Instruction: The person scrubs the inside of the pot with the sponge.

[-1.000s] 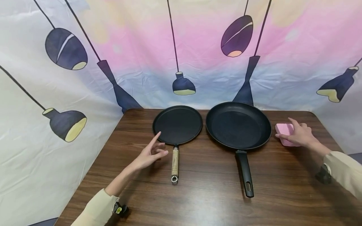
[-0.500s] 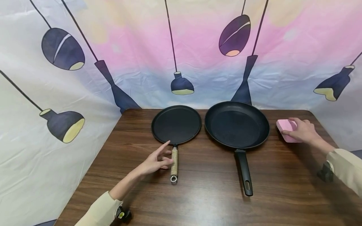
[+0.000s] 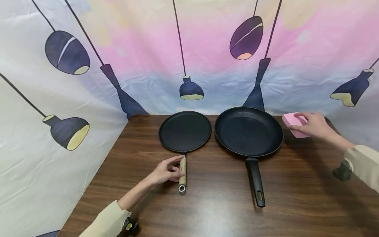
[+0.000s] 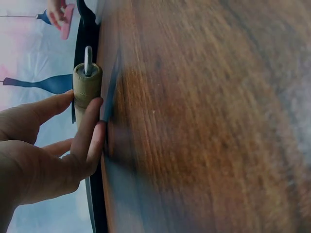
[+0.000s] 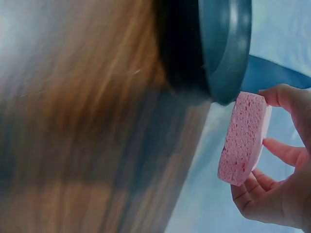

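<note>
A flat black crepe pan point(image 3: 185, 131) lies at the back of the table, its wooden handle point(image 3: 183, 169) ending in a metal ring. My left hand point(image 3: 164, 171) holds that handle from the left; the left wrist view shows the thumb on one side and fingertips point(image 4: 97, 127) on the other. At the right, my right hand point(image 3: 315, 125) grips a pink sponge point(image 3: 295, 123) by its edges. In the right wrist view the sponge point(image 5: 241, 138) is raised off the table, with its porous side showing, close to the rim of the larger pan.
A deeper black frying pan point(image 3: 248, 131) sits right beside the crepe pan, its black handle point(image 3: 256, 182) pointing toward me. Behind the brown wooden table point(image 3: 213, 210) hangs a cloth point(image 3: 142, 42) printed with lamps.
My left hand has come right and closer to take hold of the crepe pan's handle. My right hand has gripped the sponge, lifted it and moved it slightly left.
</note>
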Available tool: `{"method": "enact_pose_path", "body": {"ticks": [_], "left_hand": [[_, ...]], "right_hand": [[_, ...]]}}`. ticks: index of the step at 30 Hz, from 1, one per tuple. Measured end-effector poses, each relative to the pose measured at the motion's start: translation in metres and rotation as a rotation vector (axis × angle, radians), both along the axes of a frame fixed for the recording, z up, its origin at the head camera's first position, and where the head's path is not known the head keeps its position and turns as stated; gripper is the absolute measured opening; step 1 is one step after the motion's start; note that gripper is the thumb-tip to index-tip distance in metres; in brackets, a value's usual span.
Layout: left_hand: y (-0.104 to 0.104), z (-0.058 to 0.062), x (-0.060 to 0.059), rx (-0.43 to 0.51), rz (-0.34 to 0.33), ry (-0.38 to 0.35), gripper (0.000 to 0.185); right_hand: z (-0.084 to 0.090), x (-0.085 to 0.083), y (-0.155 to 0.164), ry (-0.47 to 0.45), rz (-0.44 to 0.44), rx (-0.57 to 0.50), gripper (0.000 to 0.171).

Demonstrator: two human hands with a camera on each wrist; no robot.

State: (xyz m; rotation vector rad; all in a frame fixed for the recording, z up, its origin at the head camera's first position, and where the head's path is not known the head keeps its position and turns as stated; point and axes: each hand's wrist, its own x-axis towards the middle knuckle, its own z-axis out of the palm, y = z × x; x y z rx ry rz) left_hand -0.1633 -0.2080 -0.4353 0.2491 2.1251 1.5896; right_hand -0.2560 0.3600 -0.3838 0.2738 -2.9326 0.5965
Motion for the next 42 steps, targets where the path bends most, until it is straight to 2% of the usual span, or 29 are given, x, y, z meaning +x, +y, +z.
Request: {"method": "enact_pose_path", "body": {"ticks": [6,9,13,21,28,33,42], "left_hand": [[-0.001,-0.003,0.000,0.019,-0.010,-0.009,0.075],[-0.002,-0.004,0.001,0.030,-0.005,-0.015,0.078],[-0.003,-0.004,0.001,0.024,-0.006,-0.009,0.081],[-0.002,-0.003,0.004,0.005,-0.048,-0.011,0.085],[0.001,-0.001,0.004,-0.012,0.013,-0.045,0.096],[0.000,-0.003,0.003,0.010,0.001,-0.048,0.090],[-0.001,0.001,0.000,-0.052,-0.025,-0.046,0.088]], "right_hand": [[0.016,-0.006,-0.022,-0.069,-0.012,-0.033,0.061],[0.018,-0.011,-0.035,-0.054,0.022,-0.036,0.060],[0.019,-0.019,-0.055,-0.019,0.078,-0.044,0.058],[0.021,-0.031,-0.102,-0.035,0.151,-0.084,0.060],[0.024,-0.037,-0.145,-0.074,0.202,-0.119,0.063],[0.023,-0.043,-0.175,-0.097,0.247,-0.137,0.062],[0.020,-0.060,-0.220,-0.098,0.336,-0.126,0.057]]}}
